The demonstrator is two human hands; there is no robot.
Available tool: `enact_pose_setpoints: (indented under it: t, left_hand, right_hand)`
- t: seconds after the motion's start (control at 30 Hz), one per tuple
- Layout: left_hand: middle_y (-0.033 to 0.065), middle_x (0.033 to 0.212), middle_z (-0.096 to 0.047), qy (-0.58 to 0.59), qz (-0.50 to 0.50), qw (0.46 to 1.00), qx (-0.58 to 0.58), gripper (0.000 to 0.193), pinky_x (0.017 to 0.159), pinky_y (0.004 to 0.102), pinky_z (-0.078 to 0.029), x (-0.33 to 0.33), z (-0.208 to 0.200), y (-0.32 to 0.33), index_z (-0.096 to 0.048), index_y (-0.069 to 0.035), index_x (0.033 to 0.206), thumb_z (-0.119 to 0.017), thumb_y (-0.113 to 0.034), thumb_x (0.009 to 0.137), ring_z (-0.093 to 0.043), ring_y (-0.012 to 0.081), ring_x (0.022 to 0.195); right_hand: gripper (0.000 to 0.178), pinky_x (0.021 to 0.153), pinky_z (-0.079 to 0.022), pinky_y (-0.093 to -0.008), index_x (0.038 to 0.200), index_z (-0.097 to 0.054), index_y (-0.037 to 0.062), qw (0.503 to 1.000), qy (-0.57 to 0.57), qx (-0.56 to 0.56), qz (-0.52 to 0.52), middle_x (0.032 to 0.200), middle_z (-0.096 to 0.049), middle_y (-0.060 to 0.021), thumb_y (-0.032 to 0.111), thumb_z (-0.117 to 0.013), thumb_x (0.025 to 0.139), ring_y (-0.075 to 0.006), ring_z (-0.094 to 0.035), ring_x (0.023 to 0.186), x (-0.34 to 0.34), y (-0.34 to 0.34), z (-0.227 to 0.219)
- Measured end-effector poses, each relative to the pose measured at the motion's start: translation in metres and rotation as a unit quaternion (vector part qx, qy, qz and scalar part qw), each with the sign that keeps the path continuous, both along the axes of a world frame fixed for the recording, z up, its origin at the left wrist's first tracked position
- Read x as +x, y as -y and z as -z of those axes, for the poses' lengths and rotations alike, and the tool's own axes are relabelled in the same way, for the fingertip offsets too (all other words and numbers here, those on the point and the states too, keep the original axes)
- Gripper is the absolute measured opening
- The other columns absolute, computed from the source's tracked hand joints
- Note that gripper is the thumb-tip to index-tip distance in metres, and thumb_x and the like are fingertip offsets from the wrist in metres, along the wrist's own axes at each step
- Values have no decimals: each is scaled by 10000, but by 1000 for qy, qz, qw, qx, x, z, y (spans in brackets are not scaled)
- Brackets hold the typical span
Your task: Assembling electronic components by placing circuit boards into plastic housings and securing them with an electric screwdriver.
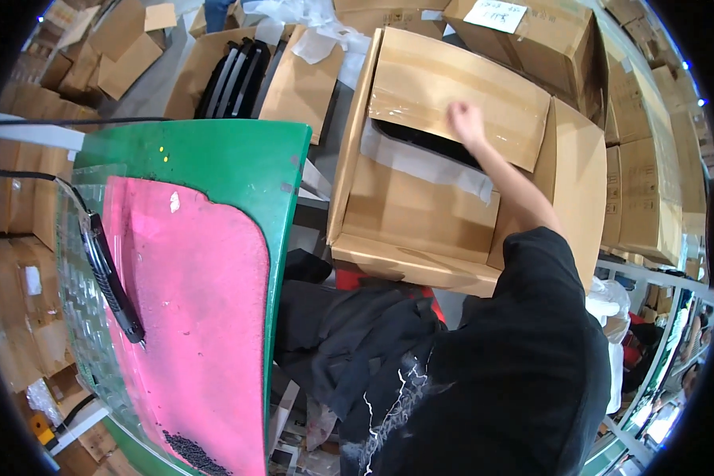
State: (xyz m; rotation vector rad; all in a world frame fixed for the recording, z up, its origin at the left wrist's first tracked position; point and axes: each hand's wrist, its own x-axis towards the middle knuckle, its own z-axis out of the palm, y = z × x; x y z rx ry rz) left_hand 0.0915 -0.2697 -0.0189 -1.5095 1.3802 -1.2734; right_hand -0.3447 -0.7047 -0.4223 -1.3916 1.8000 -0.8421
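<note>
My right hand, its fingers curled into a fist, is at the cardboard flap of a large open carton. Whether the fist grips anything is hidden. Below the flap's edge, a black panel-like item shows in part, beside a whitish translucent sheet that lies over cardboard inside the carton. My right forearm reaches across the carton from a black sleeve. My left hand is out of sight.
On my left, a green table bears a pink mat, a black corded tool like an electric screwdriver and many tiny black pieces. Another carton with black parts stands beyond. Stacked cartons line the right.
</note>
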Motion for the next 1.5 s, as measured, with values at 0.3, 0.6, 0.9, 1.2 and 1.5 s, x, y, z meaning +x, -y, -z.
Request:
enact_pose_setpoints:
  t: [0.3, 0.6, 0.9, 1.2, 1.5]
  left_hand:
    - [195, 1061, -636, -116, 21, 993, -19, 287, 893, 461, -493, 0, 19, 8, -618, 17, 1050, -576, -257, 978, -611, 349, 993]
    - [194, 1055, -623, -249, 5, 967, -50, 273, 887, 467, -490, -12, 49, -7, -611, 19, 1042, -562, -240, 971, -601, 352, 988]
    - [194, 1049, -611, -358, -43, 924, -126, 259, 882, 473, -487, -36, 80, -35, -604, 20, 1033, -549, -223, 965, -591, 356, 982]
    - [194, 1043, -598, -429, -94, 877, -195, 245, 876, 478, -484, -77, 103, -58, -596, 22, 1024, -536, -207, 959, -582, 360, 977]
    - [193, 1037, -586, -494, -80, 837, -222, 232, 871, 484, -481, -78, 107, -81, -589, 24, 1016, -522, -190, 952, -572, 363, 971]
  right_hand:
    - [656, 1114, -274, -593, 1291, -466, -144, 878, -472, -75, 5, 1333, -490, -366, 324, -615, 856, -509, -439, 1264, 10, -51, 78]
    - [799, 1158, -288, -509, 1524, -305, 142, 874, -468, -131, -3, 1546, -361, -107, 266, -682, 831, -300, -326, 1442, -65, 100, -31]
    - [883, 1173, -320, -436, 1524, -353, 104, 815, -527, 173, -167, 1574, -342, -193, 406, -749, 796, -328, -307, 1467, -94, 144, 8]
    - [887, 1211, -234, -424, 1505, -358, 11, 767, -547, 151, -299, 1550, -367, -226, 529, -663, 852, -352, -301, 1465, -115, 100, 90]
    - [864, 1213, -224, -428, 1497, -364, 3, 789, -482, 232, -303, 1543, -376, -228, 550, -622, 881, -359, -308, 1458, -253, 133, 176]
